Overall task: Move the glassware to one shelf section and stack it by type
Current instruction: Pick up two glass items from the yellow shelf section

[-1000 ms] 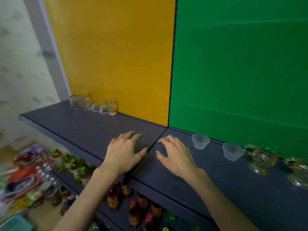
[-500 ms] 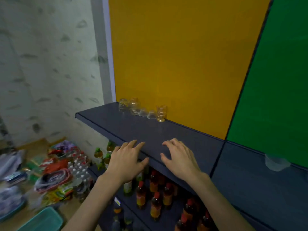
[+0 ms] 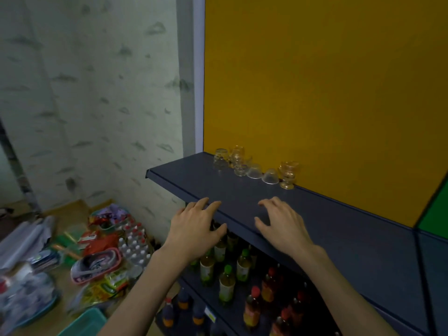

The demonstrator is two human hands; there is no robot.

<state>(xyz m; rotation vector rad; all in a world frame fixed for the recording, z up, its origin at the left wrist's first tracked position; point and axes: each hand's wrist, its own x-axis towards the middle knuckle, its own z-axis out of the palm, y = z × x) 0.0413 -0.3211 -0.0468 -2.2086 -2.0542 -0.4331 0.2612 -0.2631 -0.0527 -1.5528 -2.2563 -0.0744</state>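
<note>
On the dark blue shelf [image 3: 339,229], a row of clear glassware stands against the yellow back panel. It holds a round glass [image 3: 221,162], a stack of glasses [image 3: 238,160], two small bowls turned upside down [image 3: 254,171] [image 3: 270,176] and a footed cup [image 3: 288,174]. My left hand [image 3: 196,229] hovers over the shelf's front edge with fingers relaxed, holding nothing. My right hand [image 3: 282,224] hangs over the shelf surface, fingers spread and empty. Both hands are well in front of the glassware.
Below the shelf, bottles with green caps [image 3: 225,280] and red caps [image 3: 254,304] fill the lower shelves. Packets, a bottle pack [image 3: 134,243] and a teal bin [image 3: 84,323] lie on the floor at left. A green panel [image 3: 434,219] starts at far right.
The view has swung left along the shelf. The bowls and cups in the green section have left the frame; the left group of glassware is now nearer. Both hands stay empty.
</note>
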